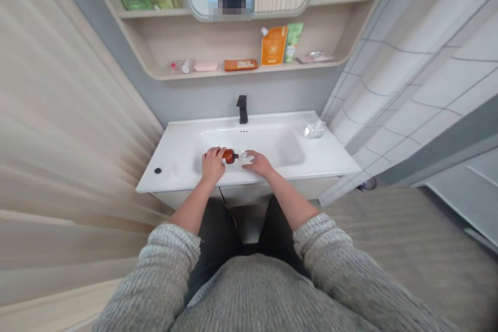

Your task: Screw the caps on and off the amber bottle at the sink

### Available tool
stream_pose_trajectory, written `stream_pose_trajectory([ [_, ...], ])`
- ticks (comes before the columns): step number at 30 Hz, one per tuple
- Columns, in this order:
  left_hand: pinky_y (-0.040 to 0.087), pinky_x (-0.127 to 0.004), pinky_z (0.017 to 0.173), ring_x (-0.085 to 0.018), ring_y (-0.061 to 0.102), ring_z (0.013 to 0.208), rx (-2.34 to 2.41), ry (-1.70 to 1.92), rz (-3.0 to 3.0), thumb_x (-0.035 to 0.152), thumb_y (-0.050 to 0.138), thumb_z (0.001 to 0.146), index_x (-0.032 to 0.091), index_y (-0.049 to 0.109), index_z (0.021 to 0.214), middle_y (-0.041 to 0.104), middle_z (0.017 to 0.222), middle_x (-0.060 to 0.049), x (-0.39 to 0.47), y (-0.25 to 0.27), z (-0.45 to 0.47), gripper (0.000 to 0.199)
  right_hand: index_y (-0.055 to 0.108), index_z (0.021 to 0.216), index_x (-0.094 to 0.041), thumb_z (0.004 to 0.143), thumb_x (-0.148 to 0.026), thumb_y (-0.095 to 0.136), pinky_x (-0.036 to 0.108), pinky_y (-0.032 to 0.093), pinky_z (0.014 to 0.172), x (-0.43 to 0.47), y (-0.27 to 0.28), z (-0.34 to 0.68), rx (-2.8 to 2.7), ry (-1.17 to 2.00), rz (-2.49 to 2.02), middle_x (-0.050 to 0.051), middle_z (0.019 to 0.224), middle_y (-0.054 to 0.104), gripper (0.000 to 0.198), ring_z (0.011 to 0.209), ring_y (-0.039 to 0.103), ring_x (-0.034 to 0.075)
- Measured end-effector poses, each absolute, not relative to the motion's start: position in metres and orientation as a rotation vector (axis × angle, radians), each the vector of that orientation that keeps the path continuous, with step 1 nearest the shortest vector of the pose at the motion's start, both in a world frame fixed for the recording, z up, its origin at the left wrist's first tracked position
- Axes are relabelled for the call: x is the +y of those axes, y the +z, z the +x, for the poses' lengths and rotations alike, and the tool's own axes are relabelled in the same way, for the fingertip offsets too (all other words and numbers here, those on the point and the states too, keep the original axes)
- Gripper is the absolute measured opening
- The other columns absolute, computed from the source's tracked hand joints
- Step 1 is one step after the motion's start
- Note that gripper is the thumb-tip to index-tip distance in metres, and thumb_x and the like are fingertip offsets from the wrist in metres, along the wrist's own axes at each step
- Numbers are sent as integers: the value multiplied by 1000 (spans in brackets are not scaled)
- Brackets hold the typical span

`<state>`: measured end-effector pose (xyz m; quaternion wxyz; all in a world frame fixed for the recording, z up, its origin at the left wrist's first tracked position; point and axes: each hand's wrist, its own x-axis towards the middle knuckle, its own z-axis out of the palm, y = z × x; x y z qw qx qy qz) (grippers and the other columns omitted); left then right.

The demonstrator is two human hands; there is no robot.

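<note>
brown bottle (230, 155) half hidden, left hand (212, 164)

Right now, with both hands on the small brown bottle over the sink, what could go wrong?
1. The left hand holds the brown bottle on its side above the sink; if the grip slips, it may drop into the basin and perhaps crack.
2. The right hand is at the bottle's clear top end; if that part comes loose, liquid could spill out.
3. The black faucet stands just behind, so lifting the bottle carelessly might knock against it.
</note>
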<state>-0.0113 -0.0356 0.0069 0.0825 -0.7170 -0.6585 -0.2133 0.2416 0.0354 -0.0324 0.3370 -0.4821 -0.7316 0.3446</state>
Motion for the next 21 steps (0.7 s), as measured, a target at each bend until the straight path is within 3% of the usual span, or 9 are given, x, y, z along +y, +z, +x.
stream_pose_trajectory([
  [5,45,-55,122,-37,55,154,-1942,-638,-2139,9,63,90,25,66,160,69,160,-15,-36,7,-11,72,76,148,-29,73,-32,102,44,66,108,36,-32,241,-1906,965,-1257,7,142,82,79,110,80,26],
  [21,42,-58,125,-38,50,159,-1925,-642,-2127,13,53,99,26,65,163,65,165,-17,-38,9,-9,66,75,153,-31,72,-32,104,44,65,107,37,-28,239,-1890,988,-1327,6,137,83,86,96,79,23],
])
